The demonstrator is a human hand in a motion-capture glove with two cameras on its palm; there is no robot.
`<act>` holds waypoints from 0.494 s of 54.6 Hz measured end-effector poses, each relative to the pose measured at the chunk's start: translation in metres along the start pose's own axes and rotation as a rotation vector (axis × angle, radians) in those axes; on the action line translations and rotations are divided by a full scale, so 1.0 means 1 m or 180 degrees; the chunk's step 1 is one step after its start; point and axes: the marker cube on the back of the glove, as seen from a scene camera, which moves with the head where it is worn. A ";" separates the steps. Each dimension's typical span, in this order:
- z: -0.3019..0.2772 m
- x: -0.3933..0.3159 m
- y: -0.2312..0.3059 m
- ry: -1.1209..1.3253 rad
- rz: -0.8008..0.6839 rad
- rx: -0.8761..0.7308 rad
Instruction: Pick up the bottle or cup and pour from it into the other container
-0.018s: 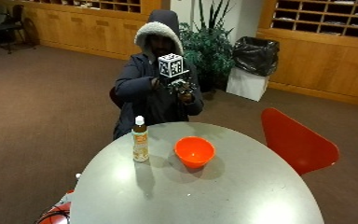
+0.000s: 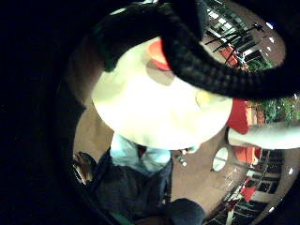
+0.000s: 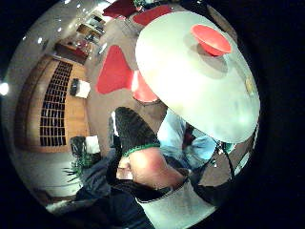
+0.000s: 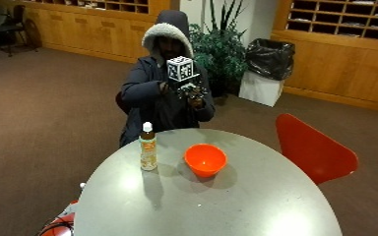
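While the gloved right hand (image 4: 190, 93) is raised at chest height, fingers' state not discernible, bottle (image 4: 148, 147) and orange bowl (image 4: 205, 159) are seen well below it on the round table (image 4: 241, 206), palm views: bowl (image 3: 211, 39) far from the palm.

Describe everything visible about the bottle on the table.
The bottle is slim and clear-looking, with a white cap, a yellow-orange label and pale contents. It stands upright and capped on the round grey table, on the side nearest the person, beside the orange bowl but apart from it. Nothing touches it; the gloved right hand is held up at the person's chest.
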 end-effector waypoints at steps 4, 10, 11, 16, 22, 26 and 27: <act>-0.021 -0.049 0.064 -0.0666 0.0026 0.0195; -0.023 -0.046 0.073 -0.0702 0.0028 0.0260; -0.023 -0.044 0.074 -0.0700 0.0033 0.0272; -0.023 -0.030 0.077 -0.0719 0.0052 0.0299; -0.019 -0.010 0.084 -0.0714 0.0116 0.0281; -0.016 0.005 0.088 -0.0698 0.0178 0.0254; -0.016 0.009 0.088 -0.0694 0.0192 0.0249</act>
